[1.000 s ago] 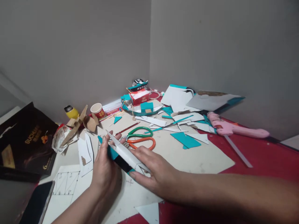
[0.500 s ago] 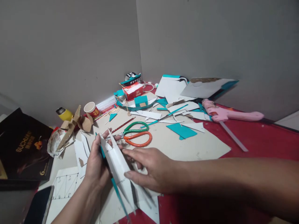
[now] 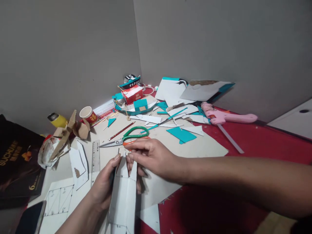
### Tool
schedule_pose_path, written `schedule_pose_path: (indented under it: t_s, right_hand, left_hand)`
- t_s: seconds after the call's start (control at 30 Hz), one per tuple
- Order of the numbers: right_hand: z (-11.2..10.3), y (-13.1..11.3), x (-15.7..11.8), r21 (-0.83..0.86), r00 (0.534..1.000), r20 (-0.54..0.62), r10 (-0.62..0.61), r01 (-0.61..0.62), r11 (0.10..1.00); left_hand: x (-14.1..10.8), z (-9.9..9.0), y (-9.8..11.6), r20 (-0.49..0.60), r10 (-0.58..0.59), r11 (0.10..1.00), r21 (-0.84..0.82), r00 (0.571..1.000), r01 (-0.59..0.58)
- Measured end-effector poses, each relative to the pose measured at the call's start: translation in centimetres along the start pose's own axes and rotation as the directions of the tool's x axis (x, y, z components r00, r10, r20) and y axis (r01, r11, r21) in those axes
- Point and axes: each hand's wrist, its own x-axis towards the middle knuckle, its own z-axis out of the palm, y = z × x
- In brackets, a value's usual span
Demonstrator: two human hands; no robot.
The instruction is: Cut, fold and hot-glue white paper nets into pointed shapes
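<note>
A long white cardboard piece (image 3: 122, 198), creased lengthwise and marked with pencil lines, lies in my left hand (image 3: 104, 182). The thumb presses its left edge and fingertips show beyond its right side. My right hand (image 3: 152, 159) pinches the far right flap of the same piece between thumb and fingers. Just beyond the hands are scissors (image 3: 117, 143) with one green and one orange handle, the orange one partly covered by my right hand. A clear ruler (image 3: 96, 159) lies left of them, and a dark red pencil (image 3: 121, 131) behind.
Cardboard scraps (image 3: 181, 135) spread across the table's back and right. A pink glue gun (image 3: 226, 117) rests at the right. A paper cup (image 3: 88, 114), a yellow bottle (image 3: 58, 120), a black box (image 3: 19, 159) and a phone (image 3: 31, 217) are on the left.
My right hand has shifted from the cardboard's near right side to its far flap. The piece has turned to point more straight away from me. The view has shifted slightly right.
</note>
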Motion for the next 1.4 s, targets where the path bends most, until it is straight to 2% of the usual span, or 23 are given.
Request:
schedule_pose_path:
  t_s: [0.07, 0.17, 0.3, 0.43, 0.53, 0.63, 0.7, 0.8, 0.9, 1.0, 1.07, 1.13, 1.2, 1.27, 1.33, 1.4]
  right_hand:
    - [0.0, 0.0, 0.0, 0.115, 0.997, 0.001, 0.073, -0.073, 0.991]
    - [0.0, 0.0, -0.1, 0.087, 0.996, -0.001, 0.087, -0.087, 0.992]
    - [0.0, 0.0, -0.5, -0.179, 0.999, 0.019, -0.044, 0.047, 0.983]
    - [0.0, 0.1, -0.9, -0.481, 0.971, 0.07, -0.23, 0.235, 0.845]
    - [0.0, 0.0, -0.9, -0.58, 0.975, 0.123, -0.187, 0.224, 0.783]
    - [0.0, 0.0, -1.0, -0.62, 0.987, 0.134, -0.092, 0.156, 0.769]
    - [0.1, 0.1, -1.0, -0.625, 0.986, 0.146, -0.083, 0.157, 0.765]
    - [0.3, 0.6, -1.1, -0.525, 0.984, 0.148, -0.104, 0.167, 0.834]
    - [0.7, 1.0, -1.2, -0.177, 0.989, 0.145, 0.029, -0.003, 0.984]
    - [1.1, 1.2, -1.3, 0.109, 0.962, 0.206, 0.18, -0.206, 0.973]
    - [1.2, 1.2, -1.4, 0.148, 0.949, 0.206, 0.238, -0.27, 0.951]
    - [1.2, 1.1, -1.3, 0.152, 0.948, 0.173, 0.266, -0.293, 0.944]
    - [1.1, 1.1, -1.1, 0.139, 0.964, 0.109, 0.244, -0.257, 0.956]
    - [0.9, 1.1, -0.9, 0.088, 0.981, 0.038, 0.192, -0.194, 0.977]
    - [0.7, 1.2, -0.8, 0.03, 0.985, 0.002, 0.17, -0.17, 0.985]
    - [0.6, 1.2, -0.8, 0.0, 0.982, -0.011, 0.188, -0.188, 0.982]
  left_hand:
    - [-0.1, 0.1, 0.0, -0.012, 0.032, 0.999, -0.009, 0.999, -0.032]
    - [-0.1, 0.3, 0.0, -0.08, 0.13, 0.991, -0.013, 0.988, -0.131]
    - [-0.1, 0.3, -0.2, -0.156, 0.142, 0.988, 0.084, 0.978, -0.13]
    - [-0.1, 0.1, -0.3, -0.15, 0.115, 0.989, 0.105, 0.982, -0.1]
    - [-0.1, 0.2, -0.3, -0.145, 0.09, 0.992, 0.103, 0.985, -0.075]
    - [-0.1, 0.2, -0.4, -0.141, 0.076, 0.99, 0.127, 0.987, -0.058]
    - [-0.1, 0.0, -0.6, -0.124, 0.085, 0.985, 0.161, 0.989, -0.065]
    - [-0.1, -0.5, -0.9, -0.104, 0.112, 0.971, 0.222, 0.988, -0.086]
    - [-0.1, -1.0, -1.1, -0.035, 0.077, 0.968, 0.241, 0.996, -0.066]
    - [0.1, -1.1, -1.1, 0.08, -0.002, 0.977, 0.214, 0.997, -0.015]
    - [0.2, -0.9, -1.1, 0.123, -0.047, 0.979, 0.203, 0.991, 0.022]
    - [0.2, -0.7, -1.0, 0.099, -0.058, 0.973, 0.23, 0.993, 0.033]
    - [0.2, -0.5, -0.9, -0.012, 0.03, 0.943, 0.331, 0.999, -0.024]
    - [0.1, -0.2, -0.7, -0.14, 0.213, 0.848, 0.518, 0.967, -0.112]
    - [0.0, 0.1, -0.6, -0.202, 0.419, 0.695, 0.698, 0.885, -0.169]
    - [-0.2, 0.1, -0.7, -0.203, 0.578, 0.537, 0.824, 0.791, -0.18]
